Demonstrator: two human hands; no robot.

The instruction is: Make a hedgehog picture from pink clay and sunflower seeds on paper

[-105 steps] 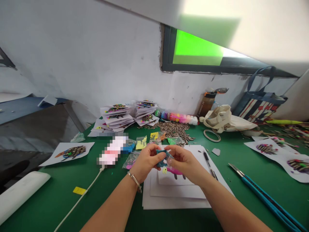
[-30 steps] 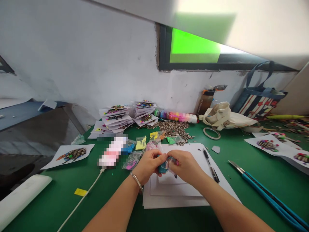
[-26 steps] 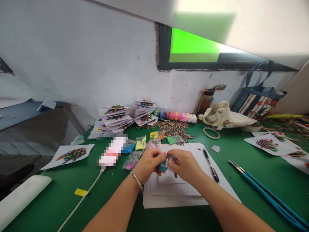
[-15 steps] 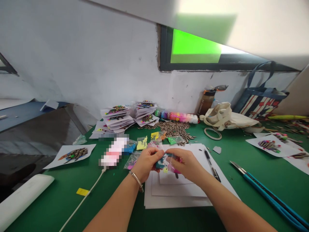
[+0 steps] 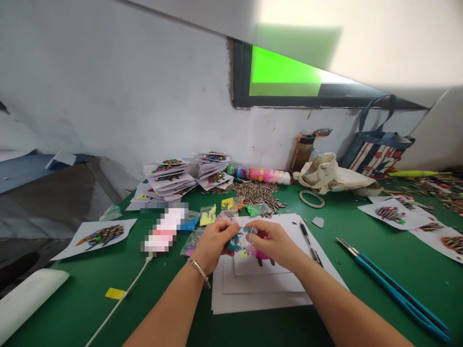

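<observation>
My left hand is closed on a small clear plastic bag of teal clay. At the other side of the bag, the fingers of my right hand pinch its clear plastic. Below both hands lies a stack of white paper. On its top sheet a pink shape with dark seeds under it and a small yellow bit show, partly hidden by my right hand. More bags lie just beyond: yellow clay, blue clay and green clay.
A black pen lies on the paper's right side. Blue-handled tweezers rest further right. Striped seeds are heaped behind, beside stacked seed pictures. A tape roll, bottle and white cable are also there.
The view has swung slightly right, so things sit further left. Both hands still hold the bag, and more of the pink shape and its seeds shows below my right hand.
</observation>
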